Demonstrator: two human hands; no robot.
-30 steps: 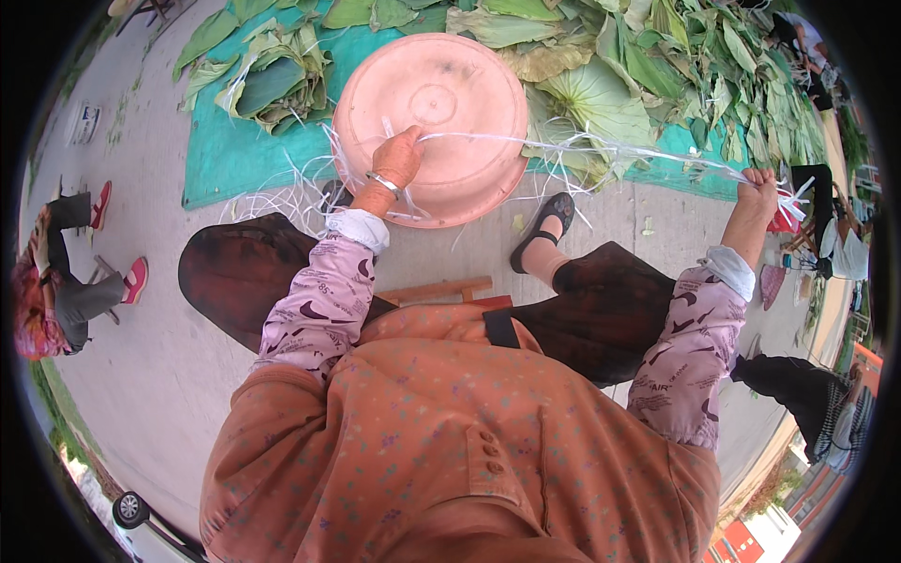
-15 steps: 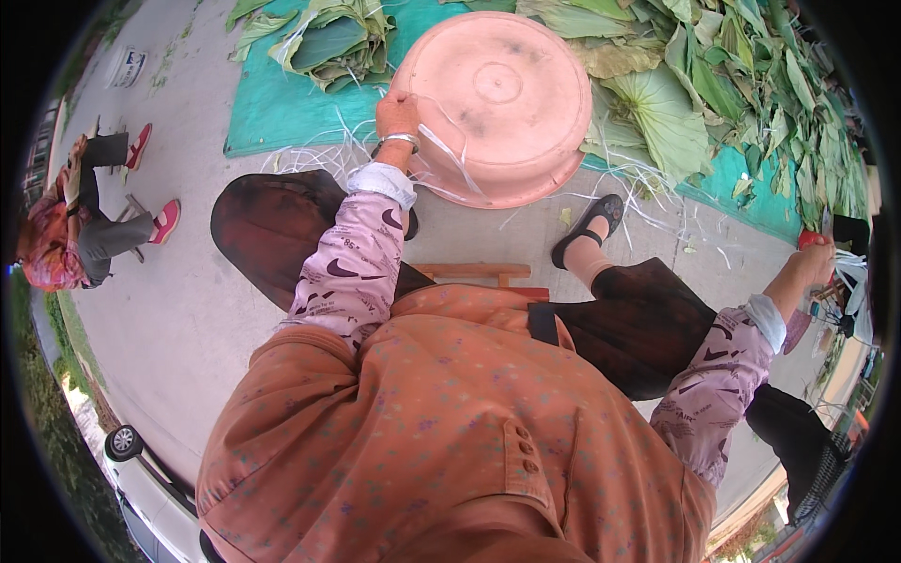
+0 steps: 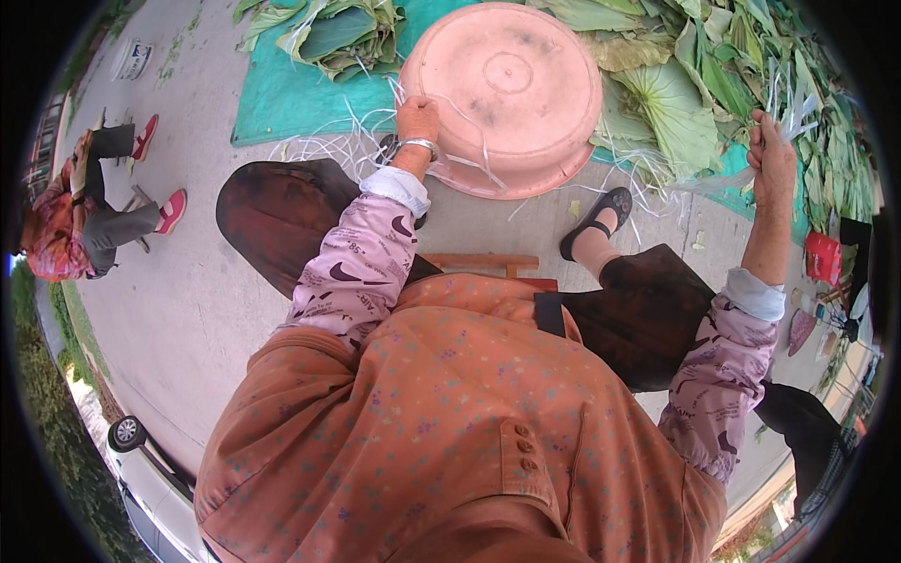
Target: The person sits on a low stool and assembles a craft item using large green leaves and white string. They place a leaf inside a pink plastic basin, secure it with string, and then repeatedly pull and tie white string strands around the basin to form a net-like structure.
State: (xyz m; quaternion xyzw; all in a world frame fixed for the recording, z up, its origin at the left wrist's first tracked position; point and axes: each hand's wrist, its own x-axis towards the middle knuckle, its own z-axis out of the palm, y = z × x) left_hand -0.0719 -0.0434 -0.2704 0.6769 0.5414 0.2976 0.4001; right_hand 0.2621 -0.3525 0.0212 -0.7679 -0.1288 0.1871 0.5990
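Note:
An upturned pink basin (image 3: 521,113) lies in front of me on the ground sheet. At its left edge is my left hand (image 3: 418,119), closed in a fist on a thin white plastic strip (image 3: 486,155) that loops across the basin's side. My right hand (image 3: 772,158) is raised at the far right beside the leaves. Its fingers are closed on a bunch of white plastic strips (image 3: 796,114), whose loose ends stick up above it. More white strips (image 3: 328,145) lie tangled on the ground left of the basin.
A green sheet (image 3: 282,103) carries a folded leaf bundle (image 3: 347,42) and a large heap of green leaves (image 3: 676,108). A seated person (image 3: 70,220) is at the left, a white bucket (image 3: 131,59) behind. A red packet (image 3: 822,258) stands at the right. A white car (image 3: 155,488) shows lower left.
My right hand has swung forward and inward from the far right, carrying the white strips up beside the leaves. My left hand has barely shifted at the basin's edge.

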